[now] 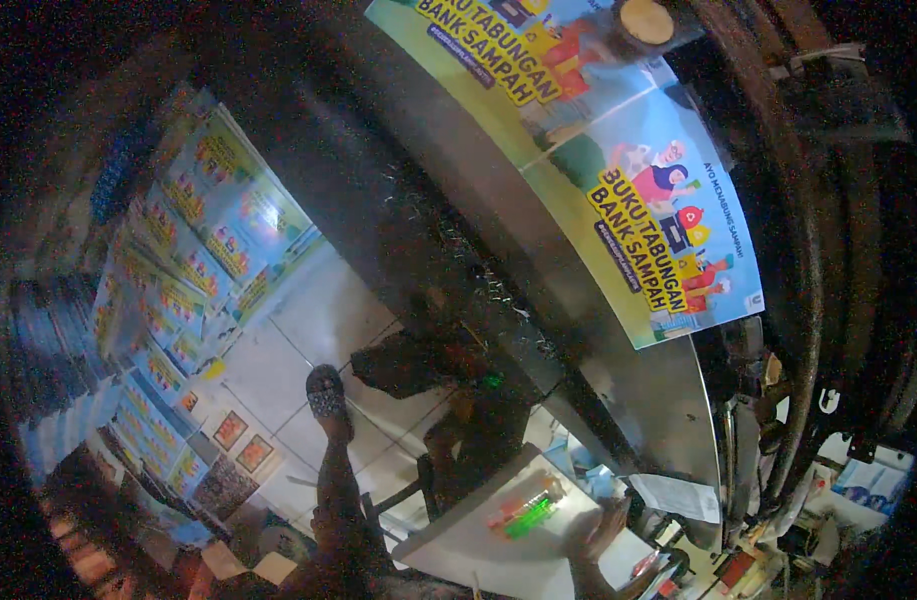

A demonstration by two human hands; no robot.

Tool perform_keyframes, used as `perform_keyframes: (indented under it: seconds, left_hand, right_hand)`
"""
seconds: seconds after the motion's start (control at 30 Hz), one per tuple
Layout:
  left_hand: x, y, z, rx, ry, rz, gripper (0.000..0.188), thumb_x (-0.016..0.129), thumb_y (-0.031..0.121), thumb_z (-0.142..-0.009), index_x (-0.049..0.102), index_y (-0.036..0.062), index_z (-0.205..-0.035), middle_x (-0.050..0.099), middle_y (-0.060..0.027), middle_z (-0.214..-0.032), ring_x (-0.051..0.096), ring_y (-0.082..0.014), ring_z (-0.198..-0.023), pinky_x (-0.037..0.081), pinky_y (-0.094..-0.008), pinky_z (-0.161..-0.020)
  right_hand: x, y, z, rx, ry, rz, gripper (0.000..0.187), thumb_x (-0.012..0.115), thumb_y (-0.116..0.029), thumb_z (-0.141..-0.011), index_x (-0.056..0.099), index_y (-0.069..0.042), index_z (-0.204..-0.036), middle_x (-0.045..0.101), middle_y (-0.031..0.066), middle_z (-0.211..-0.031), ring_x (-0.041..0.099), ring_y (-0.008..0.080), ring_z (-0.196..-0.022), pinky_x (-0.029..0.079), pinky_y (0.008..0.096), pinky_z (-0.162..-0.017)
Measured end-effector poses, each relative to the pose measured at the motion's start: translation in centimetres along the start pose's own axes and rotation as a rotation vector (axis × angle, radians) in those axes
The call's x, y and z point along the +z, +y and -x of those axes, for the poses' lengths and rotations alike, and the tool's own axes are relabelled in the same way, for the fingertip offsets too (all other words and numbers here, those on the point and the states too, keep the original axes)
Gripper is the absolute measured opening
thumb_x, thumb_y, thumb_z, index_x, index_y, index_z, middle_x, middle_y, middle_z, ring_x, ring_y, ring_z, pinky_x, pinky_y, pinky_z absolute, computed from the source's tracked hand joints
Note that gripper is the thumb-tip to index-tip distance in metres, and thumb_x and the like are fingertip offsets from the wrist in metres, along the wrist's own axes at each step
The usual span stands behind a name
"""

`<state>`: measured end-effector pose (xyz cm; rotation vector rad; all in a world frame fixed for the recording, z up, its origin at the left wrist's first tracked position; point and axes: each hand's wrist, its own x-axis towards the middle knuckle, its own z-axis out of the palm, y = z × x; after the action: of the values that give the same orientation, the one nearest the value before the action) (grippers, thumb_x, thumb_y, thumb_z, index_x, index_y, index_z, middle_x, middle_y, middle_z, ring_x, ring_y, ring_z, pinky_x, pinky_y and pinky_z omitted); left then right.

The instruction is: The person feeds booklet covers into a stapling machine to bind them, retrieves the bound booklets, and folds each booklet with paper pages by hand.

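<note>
Neither of my hands shows clearly in this dim view. A leg with a foot in a patterned sandal stretches over the white tiled floor at lower centre. Just right of it stands a small white board or stool top with a green and orange object lying on it. A dark blurred shape rests at the board's right edge; I cannot tell whether it is a hand or a foot. Large colourful printed sheets lie on a grey metal table at upper right.
Stacks of the same printed sheets cover the floor at left. A dark machine part with a small green light sits under the table edge. Thick curved pipes and cables run down the right side, with clutter below them.
</note>
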<state>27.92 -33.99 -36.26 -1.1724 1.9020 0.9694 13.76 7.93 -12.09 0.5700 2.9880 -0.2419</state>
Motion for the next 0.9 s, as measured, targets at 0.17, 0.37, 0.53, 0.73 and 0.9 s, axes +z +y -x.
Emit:
perform_keyframes:
  seconds: [0.17, 0.37, 0.53, 0.73, 0.9]
  left_hand:
    - [-5.7, 13.1, -3.9, 0.414, 0.433, -0.031, 0.058, 0.057, 0.024, -0.090, 0.038, -0.0038, -0.137, 0.043, -0.0257, -0.134, 0.040, -0.0370, -0.128, 0.030, -0.0444, -0.107]
    - [-14.5, 46.3, 0.3, 1.420, 0.588, 0.235, 0.067, 0.054, 0.027, -0.092, 0.024, -0.0031, -0.144, 0.026, -0.0207, -0.151, 0.023, -0.0344, -0.140, 0.014, -0.0461, -0.114]
    - [-16.0, 60.4, 5.2, 1.854, 0.846, 0.135, 0.073, 0.053, 0.034, -0.090, 0.023, -0.0054, -0.144, 0.024, -0.0279, -0.148, 0.021, -0.0448, -0.138, 0.015, -0.0511, -0.113]
    - [-14.3, 62.8, 5.7, 1.643, 0.794, -0.012, 0.090, 0.051, 0.055, -0.088, 0.013, -0.0030, -0.146, 0.010, -0.0327, -0.148, 0.013, -0.0525, -0.136, 0.012, -0.0660, -0.105]
    - [-14.6, 64.7, 3.7, 1.797, 0.957, 0.145, 0.091, 0.048, 0.058, -0.088, 0.015, -0.0055, -0.144, 0.013, -0.0354, -0.146, 0.016, -0.0532, -0.135, 0.013, -0.0639, -0.106]
  right_hand:
    - [1.0, 0.5, 0.3, -0.042, 0.089, 0.032, 0.045, 0.035, -0.035, -0.095, 0.054, 0.002, -0.112, 0.052, 0.0259, -0.115, 0.043, 0.0464, -0.113, 0.027, 0.0581, -0.101]
    - [2.4, 4.4, 2.1, -0.048, 0.201, 0.207, 0.055, 0.032, -0.045, -0.094, 0.052, 0.005, -0.106, 0.053, 0.0245, -0.110, 0.045, 0.0451, -0.113, 0.030, 0.0594, -0.098]
    - [3.5, 2.9, 1.3, -0.065, 0.221, 0.114, 0.054, 0.033, -0.045, -0.094, 0.053, 0.003, -0.110, 0.054, 0.0227, -0.109, 0.046, 0.0431, -0.112, 0.030, 0.0574, -0.100]
    - [2.5, 1.9, 0.8, 0.012, 0.225, -0.047, 0.044, 0.035, -0.039, -0.096, 0.055, 0.000, -0.099, 0.055, 0.0193, -0.098, 0.047, 0.0388, -0.099, 0.032, 0.0531, -0.094]
    - [1.1, 0.6, 0.7, 0.081, 0.066, -0.047, 0.051, 0.034, -0.039, -0.097, 0.054, 0.005, -0.113, 0.054, 0.0219, -0.109, 0.047, 0.0389, -0.107, 0.033, 0.0479, -0.096]
